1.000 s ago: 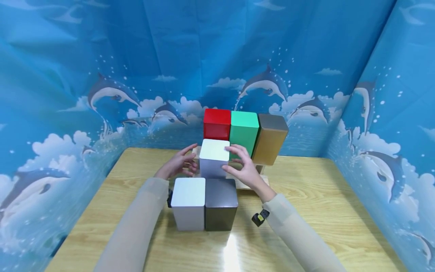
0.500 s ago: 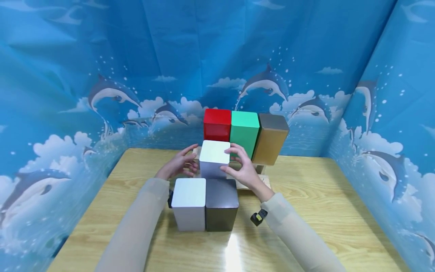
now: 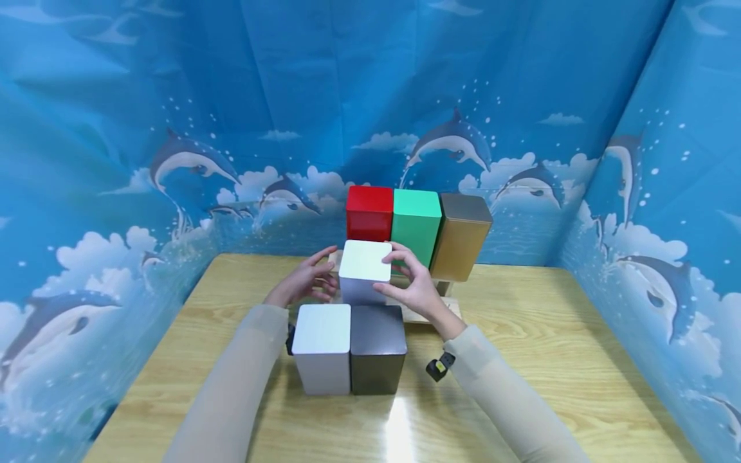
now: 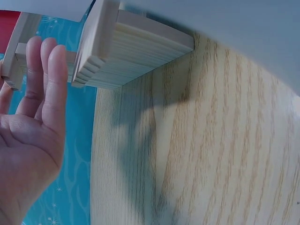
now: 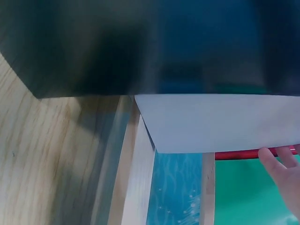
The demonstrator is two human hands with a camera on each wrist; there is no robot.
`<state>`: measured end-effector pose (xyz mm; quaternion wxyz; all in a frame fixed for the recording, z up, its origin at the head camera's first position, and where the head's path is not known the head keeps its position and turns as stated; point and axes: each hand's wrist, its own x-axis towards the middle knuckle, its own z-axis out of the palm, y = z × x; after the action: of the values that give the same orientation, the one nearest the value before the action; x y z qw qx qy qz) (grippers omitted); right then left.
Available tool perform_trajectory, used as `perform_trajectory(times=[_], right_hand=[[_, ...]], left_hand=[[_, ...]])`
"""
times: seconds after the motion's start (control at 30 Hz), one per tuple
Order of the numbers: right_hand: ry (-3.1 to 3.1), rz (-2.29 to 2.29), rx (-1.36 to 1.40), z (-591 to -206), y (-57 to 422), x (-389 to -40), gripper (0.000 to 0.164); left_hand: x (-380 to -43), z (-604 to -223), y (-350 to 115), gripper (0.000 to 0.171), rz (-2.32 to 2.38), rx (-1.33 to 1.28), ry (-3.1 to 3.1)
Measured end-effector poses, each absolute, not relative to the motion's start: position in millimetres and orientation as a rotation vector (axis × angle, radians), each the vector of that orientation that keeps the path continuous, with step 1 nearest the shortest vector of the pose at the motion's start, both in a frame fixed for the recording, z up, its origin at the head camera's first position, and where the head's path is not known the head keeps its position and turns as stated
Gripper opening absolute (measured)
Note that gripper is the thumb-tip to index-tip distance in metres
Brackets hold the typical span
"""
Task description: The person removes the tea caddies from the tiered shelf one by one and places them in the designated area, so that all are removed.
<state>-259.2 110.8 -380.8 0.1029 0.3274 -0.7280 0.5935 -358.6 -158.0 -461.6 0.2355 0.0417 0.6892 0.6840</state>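
A white box (image 3: 365, 260) stands upright at the front of a light wooden rack (image 3: 431, 312). My right hand (image 3: 413, 283) holds this box at its right side, thumb near the front face and a finger at the top edge. In the right wrist view, the fingertips (image 5: 276, 161) show at the far end of the white box (image 5: 220, 124). My left hand (image 3: 307, 280) is by the box's left side, palm towards it; the left wrist view shows the fingers (image 4: 55, 84) nearly straight beside the rack (image 4: 136, 47), gripping nothing.
Red (image 3: 369, 212), green (image 3: 415, 225) and gold-brown (image 3: 461, 238) boxes stand in a row behind on the rack. In front, a second white box (image 3: 321, 347) and a dark grey box (image 3: 377, 347) stand side by side on the wooden table (image 3: 521, 360). Dolphin-print curtains (image 3: 289, 96) surround the table.
The held white box has shifted slightly towards the front, its top sinking a little in the head view. My right hand has moved with it. My left hand has hardly moved.
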Motion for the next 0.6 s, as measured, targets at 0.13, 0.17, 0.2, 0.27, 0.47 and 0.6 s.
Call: perform_trajectory(times=[0.13,0.17,0.2,0.27,0.47,0.6], right_hand=[[-2.133,1.758,0.963,-381.5,110.3,-259.5,0.039],[-2.131,1.759,0.964,-381.6,110.3,-259.6,0.038],[-2.129,1.761,0.964,-381.7,110.3,-259.7,0.038],[-2.127,1.769,0.956,-381.7,110.7,-259.5,0.037],[-2.114,1.786,0.913,-380.7,114.6,-257.7,0.035],[-2.098,1.779,0.927,-378.7,117.8,-257.2,0.035]], left_hand=[[-358.0,-461.2,-158.5,0.053,1.872,0.130,1.892],[-357.9,-461.0,-158.7,0.053,1.869,0.133,1.895],[-357.7,-460.9,-158.8,0.054,1.869,0.130,1.892],[-357.1,-460.6,-159.0,0.054,1.870,0.123,1.890],[-356.5,-459.8,-158.6,0.053,1.870,0.120,1.879],[-357.4,-459.3,-158.0,0.053,1.868,0.143,1.882]])
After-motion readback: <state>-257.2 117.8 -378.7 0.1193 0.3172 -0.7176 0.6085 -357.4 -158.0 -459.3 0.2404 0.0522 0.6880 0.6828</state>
